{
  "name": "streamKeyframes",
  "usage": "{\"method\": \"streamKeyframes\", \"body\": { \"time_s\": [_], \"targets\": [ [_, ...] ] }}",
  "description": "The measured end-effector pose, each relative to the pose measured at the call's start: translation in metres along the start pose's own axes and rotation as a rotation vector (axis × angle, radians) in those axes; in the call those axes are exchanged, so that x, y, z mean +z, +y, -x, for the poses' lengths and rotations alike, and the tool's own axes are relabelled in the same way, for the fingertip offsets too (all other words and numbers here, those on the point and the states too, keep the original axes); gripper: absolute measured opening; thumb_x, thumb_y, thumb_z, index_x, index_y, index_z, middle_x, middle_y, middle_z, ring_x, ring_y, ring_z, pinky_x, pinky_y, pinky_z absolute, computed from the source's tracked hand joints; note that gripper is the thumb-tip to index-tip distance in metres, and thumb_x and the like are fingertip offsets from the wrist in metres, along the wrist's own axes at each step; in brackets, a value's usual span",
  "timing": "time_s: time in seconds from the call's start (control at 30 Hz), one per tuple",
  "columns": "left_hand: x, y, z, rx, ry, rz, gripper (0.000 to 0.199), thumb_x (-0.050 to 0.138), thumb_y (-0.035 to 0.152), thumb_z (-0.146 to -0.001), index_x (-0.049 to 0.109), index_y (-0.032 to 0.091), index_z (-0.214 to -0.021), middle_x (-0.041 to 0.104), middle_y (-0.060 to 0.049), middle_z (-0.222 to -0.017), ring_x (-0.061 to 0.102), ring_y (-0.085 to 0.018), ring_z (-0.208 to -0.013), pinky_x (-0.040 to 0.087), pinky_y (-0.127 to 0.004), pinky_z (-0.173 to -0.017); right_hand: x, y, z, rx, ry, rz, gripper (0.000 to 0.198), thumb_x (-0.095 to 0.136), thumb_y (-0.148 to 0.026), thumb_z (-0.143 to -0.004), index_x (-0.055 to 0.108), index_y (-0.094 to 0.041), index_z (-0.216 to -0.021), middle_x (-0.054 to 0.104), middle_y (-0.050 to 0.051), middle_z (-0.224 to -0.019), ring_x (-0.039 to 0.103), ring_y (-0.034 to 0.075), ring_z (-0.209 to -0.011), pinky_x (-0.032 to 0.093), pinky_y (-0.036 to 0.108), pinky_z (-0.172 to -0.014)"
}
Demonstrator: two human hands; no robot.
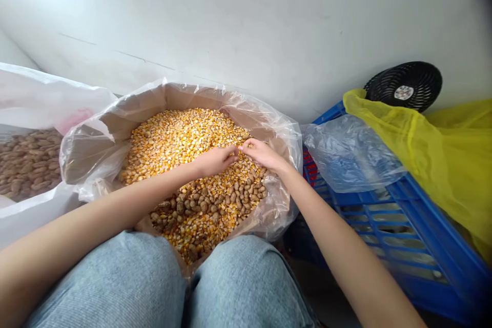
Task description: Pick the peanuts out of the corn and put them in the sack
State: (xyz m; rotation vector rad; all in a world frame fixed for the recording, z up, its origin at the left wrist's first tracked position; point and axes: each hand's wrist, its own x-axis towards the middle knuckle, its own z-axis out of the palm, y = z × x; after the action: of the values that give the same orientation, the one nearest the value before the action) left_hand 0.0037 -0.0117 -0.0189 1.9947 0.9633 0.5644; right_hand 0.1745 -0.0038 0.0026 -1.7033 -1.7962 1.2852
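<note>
Over a plastic-lined box point(295, 138) my left hand point(218, 160) and my right hand point(263, 154) meet, fingertips almost touching. The fingers of both are curled into a pinch; whatever sits between them is too small to make out. Beneath them lies a heap of yellow corn kernels point(177, 136). Unshelled peanuts point(200, 204) are spread over the kernels on the near side, with another cluster of them just below my right hand.
At the left, a white sack point(57, 93) holds more unshelled peanuts point(33, 161). To the right stands a blue plastic crate point(434, 225) with a clear plastic bag point(353, 154), yellow mesh point(453, 154) and a black basket point(425, 79) on it. A white wall point(246, 25) rises behind.
</note>
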Motion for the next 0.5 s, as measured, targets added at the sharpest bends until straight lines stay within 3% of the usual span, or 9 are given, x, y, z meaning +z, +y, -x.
{"method": "streamKeyframes", "body": {
  "time_s": [0.13,0.23,0.37,0.5],
  "targets": [
    [-0.012,0.011,-0.005,-0.216,0.092,1.011,0.011,0.045,0.029,-0.078,0.045,0.018,-0.076,0.036,0.006,-0.052,0.031,-0.004,-0.039,0.026,-0.014,-0.036,-0.009,-0.017,0.014,-0.032,-0.073,-0.812,0.013,0.049,-0.031,-0.074,0.042,-0.020,-0.076,0.029,-0.010,-0.045,0.015,0.003,-0.033,0.010,0.014,-0.031],
    [-0.020,0.016,-0.007,-0.276,0.096,1.480,0.013,0.044,0.023,-0.080,0.042,0.016,-0.069,0.036,0.005,-0.054,0.032,-0.003,-0.039,0.024,-0.011,-0.033,-0.014,-0.021,0.024,-0.069,-0.073,-1.170,0.006,0.044,-0.023,-0.074,0.045,-0.019,-0.079,0.023,-0.011,-0.042,0.013,0.004,-0.032,0.011,0.012,-0.028],
    [-0.030,0.021,-0.006,-0.294,0.084,1.703,0.026,0.034,0.022,-0.083,0.037,0.014,-0.059,0.033,0.004,-0.052,0.031,-0.002,-0.038,0.024,-0.011,-0.031,-0.014,-0.018,0.033,-0.127,-0.034,-1.373,0.010,0.040,-0.017,-0.074,0.047,-0.019,-0.080,0.029,-0.009,-0.046,0.018,0.004,-0.033,0.016,0.009,-0.027],
    [-0.038,0.024,-0.004,-0.283,0.166,1.602,0.033,0.028,0.026,-0.085,0.035,0.014,-0.055,0.031,0.004,-0.051,0.028,-0.001,-0.037,0.022,-0.011,-0.031,-0.012,-0.020,0.037,-0.105,0.038,-1.352,0.012,0.036,-0.020,-0.077,0.048,-0.019,-0.078,0.044,-0.004,-0.059,0.030,0.004,-0.040,0.017,0.009,-0.027]
  ]
}}
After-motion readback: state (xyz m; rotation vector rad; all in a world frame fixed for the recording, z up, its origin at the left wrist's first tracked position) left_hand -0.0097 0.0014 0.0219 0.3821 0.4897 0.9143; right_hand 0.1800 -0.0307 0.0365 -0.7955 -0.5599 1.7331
